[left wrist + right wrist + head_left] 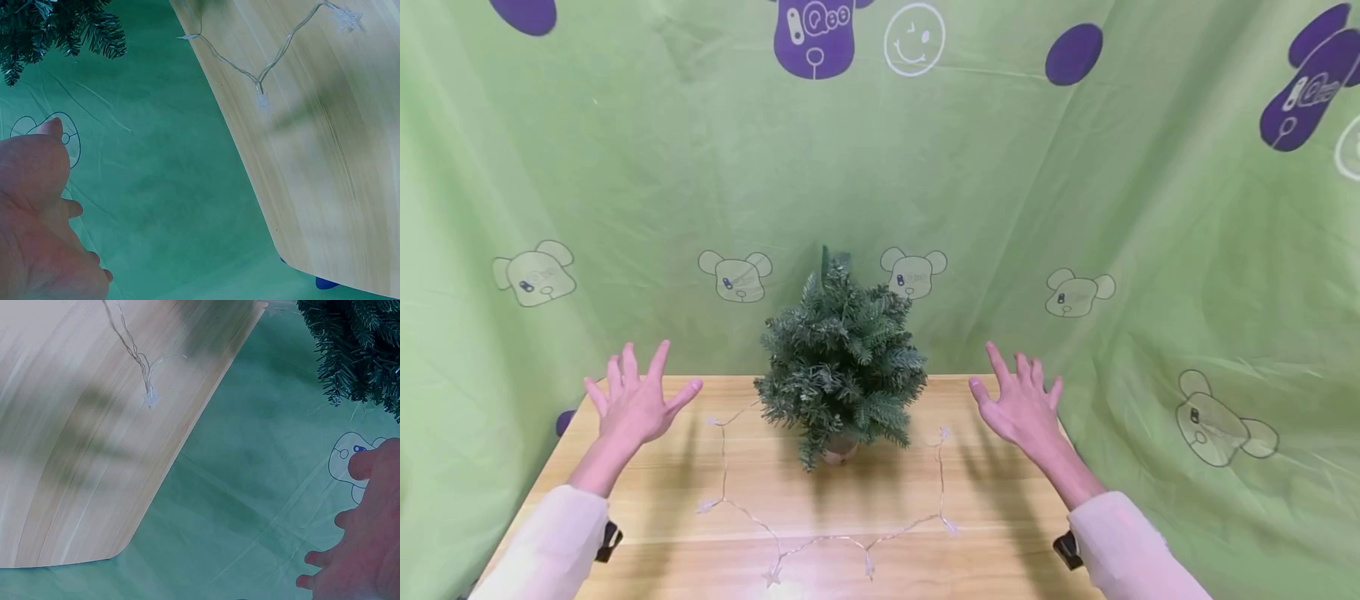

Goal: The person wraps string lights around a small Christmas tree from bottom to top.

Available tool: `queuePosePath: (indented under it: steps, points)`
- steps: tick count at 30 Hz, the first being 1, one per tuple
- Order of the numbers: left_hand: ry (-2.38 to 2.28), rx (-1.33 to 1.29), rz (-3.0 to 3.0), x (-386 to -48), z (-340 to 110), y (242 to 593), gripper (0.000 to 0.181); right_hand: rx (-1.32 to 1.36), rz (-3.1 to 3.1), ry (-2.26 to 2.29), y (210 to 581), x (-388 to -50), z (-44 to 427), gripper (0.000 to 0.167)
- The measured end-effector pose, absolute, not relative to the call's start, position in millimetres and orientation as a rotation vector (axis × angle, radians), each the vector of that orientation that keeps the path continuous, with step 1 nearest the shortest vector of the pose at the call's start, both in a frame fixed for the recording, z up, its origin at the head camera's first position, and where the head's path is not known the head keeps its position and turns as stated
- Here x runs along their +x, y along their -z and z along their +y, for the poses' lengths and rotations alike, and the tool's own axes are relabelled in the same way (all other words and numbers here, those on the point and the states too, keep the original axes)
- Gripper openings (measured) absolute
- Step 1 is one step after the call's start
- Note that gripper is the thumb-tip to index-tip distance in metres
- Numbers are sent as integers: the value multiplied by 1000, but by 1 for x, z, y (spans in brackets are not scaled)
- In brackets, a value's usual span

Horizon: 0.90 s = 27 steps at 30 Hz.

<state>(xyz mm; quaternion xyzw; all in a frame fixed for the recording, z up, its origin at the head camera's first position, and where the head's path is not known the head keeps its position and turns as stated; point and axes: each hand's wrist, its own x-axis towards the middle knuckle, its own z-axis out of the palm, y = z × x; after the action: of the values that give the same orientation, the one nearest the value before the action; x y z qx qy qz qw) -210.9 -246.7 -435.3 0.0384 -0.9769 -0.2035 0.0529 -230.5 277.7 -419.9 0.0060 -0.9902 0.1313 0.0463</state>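
A small artificial Christmas tree (842,358) stands upright toward the back of the wooden table, its base (840,451) partly hidden by branches. In front of it lies a string of star lights (820,539), bent in a loose U along the tabletop. My left hand (634,404) hovers left of the tree with fingers spread, touching nothing. To the tree's right, my right hand (1021,408) is held up the same way, holding nothing. Both wrist views show part of the string, with a star (262,100) on the left and another star (150,397) on the right.
Behind and beside the wooden table (647,533) hangs a green cloth (985,167) printed with bear heads and purple shapes. The table's back edge runs just behind the tree. Black wrist straps (609,542) show below both sleeves.
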Motion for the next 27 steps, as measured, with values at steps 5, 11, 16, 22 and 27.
queuePosePath:
  steps: [5,11,16,22,27]
  points:
    - [623,119,-2971,-210,-247,436,94,15,-3030,-393,419,-231,277,74]
    - [627,118,-2967,-210,-248,436,96,21,-3028,-389,419,-231,278,73]
    - [627,114,-2961,-210,-249,435,94,19,-3028,-376,419,-231,277,74]
    - [613,114,-2968,-210,-248,436,95,19,-3027,-381,420,-231,276,75]
    - [617,98,-2970,-210,-246,438,96,31,-3008,-374,424,-230,275,75]
